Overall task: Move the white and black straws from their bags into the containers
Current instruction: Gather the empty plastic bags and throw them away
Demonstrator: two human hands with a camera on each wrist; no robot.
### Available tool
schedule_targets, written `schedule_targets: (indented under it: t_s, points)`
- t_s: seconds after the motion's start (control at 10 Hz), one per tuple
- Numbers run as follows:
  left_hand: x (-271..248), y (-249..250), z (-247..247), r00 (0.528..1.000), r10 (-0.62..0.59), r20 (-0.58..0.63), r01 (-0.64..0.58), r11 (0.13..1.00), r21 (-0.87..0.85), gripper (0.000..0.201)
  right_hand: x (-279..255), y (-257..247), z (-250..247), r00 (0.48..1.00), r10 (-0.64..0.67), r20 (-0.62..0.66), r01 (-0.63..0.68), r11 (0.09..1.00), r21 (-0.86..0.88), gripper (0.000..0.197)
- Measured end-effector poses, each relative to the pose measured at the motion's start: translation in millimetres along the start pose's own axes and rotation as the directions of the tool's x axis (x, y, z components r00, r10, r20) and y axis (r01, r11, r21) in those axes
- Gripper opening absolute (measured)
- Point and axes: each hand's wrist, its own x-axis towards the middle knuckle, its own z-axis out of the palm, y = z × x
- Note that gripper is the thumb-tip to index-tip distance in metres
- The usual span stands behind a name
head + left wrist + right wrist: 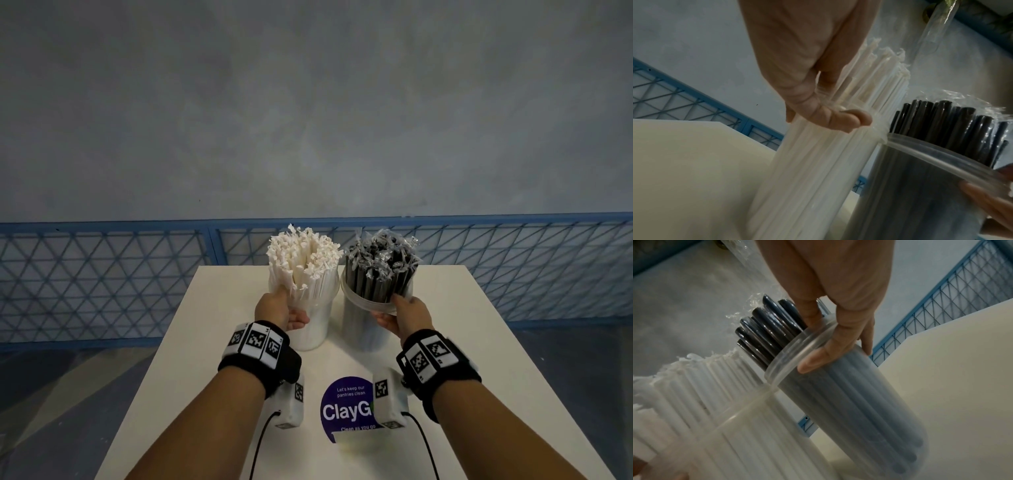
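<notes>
Two clear plastic containers stand side by side on the white table (479,342). The left container (313,329) (807,186) (748,434) is packed with paper-wrapped white straws (303,257) (879,78) (684,379). My left hand (279,308) (818,104) grips it at the rim, thumb across the front. The right container (364,325) (910,186) (859,402) holds black straws (380,270) (941,123) (764,331) in clear wrappers. My right hand (404,315) (834,340) grips its rim, with a finger inside among the straws and the thumb outside.
A purple round sticker (346,411) lies on the table near me. Behind the table runs a blue mesh fence (102,274) before a grey wall. In the left wrist view a clear plastic bag (937,29) shows above the straws.
</notes>
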Motion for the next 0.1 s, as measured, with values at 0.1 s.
schedule_targets:
  t_s: [0.1]
  points:
    - [-3.0,-6.8,-9.0,1.000,-0.005,-0.008,0.005,0.999,0.049,0.060,-8.5,3.8,-7.3,0.999,0.038,0.019,-0.039,0.999,0.035,0.046]
